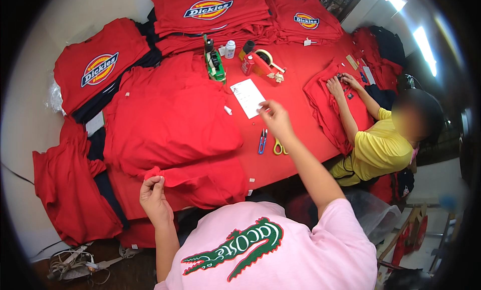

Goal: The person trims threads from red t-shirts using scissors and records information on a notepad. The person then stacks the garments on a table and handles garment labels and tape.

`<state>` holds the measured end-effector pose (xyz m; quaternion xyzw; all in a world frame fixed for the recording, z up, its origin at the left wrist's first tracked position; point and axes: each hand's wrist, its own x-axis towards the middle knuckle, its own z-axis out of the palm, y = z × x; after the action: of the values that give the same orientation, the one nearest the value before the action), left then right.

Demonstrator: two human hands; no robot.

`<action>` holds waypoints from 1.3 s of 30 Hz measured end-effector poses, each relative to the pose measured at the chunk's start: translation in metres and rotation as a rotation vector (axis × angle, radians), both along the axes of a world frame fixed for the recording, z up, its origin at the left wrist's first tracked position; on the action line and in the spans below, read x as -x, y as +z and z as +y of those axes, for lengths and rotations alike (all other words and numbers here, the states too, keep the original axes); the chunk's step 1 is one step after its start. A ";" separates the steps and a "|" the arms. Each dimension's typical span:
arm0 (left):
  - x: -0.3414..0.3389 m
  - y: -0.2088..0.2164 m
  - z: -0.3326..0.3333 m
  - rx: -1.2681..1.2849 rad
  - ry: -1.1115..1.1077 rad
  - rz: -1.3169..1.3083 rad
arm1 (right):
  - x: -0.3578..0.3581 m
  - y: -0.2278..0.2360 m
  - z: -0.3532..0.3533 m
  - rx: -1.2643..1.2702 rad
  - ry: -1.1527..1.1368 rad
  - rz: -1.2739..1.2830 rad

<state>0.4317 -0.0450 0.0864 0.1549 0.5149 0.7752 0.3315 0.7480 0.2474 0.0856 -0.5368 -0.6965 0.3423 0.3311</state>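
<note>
My left hand (pixel 154 199), at the near edge of the table, pinches a bunched edge of a red shirt (pixel 175 119). The shirt lies spread across the table in front of me, and one strip of it stretches right from my fingers. Over the lower right corner of a white sheet of paper (pixel 245 95), my right hand (pixel 276 122) is raised with thumb and fingertips drawn together. Whatever those fingers hold, if anything, is too small to make out. Blue-handled thread snips (pixel 262 141) and yellow-handled scissors (pixel 279 147) lie below that hand.
Behind the shirt stand a green tape dispenser (pixel 214 65), a white bottle (pixel 230 49), a red can (pixel 248 63) and a red tape dispenser (pixel 269 64). Stacks of folded red shirts (pixel 210 24) line the far side. At right, a co-worker in yellow (pixel 381 150) handles red garments (pixel 325 102).
</note>
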 end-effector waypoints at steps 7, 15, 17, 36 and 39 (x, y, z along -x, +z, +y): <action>-0.054 0.031 0.047 0.113 0.122 0.109 | -0.073 -0.028 0.188 -0.220 -0.217 -0.381; -0.086 0.022 0.068 0.133 0.211 0.095 | -0.098 -0.032 0.273 -0.188 0.092 -0.417; -0.093 0.023 0.073 0.146 0.258 0.074 | -0.101 -0.030 0.278 -0.212 0.139 -0.387; -0.100 0.032 0.067 0.241 0.404 0.142 | -0.100 -0.036 0.244 -0.048 -0.084 -0.059; -0.096 0.032 0.061 0.217 0.351 0.141 | -0.110 -0.077 0.255 -0.160 -0.214 -0.091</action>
<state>0.5281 0.0159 0.1179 0.0802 0.6365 0.7482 0.1692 0.8579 0.5024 0.0085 -0.5949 -0.6745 0.2238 0.3756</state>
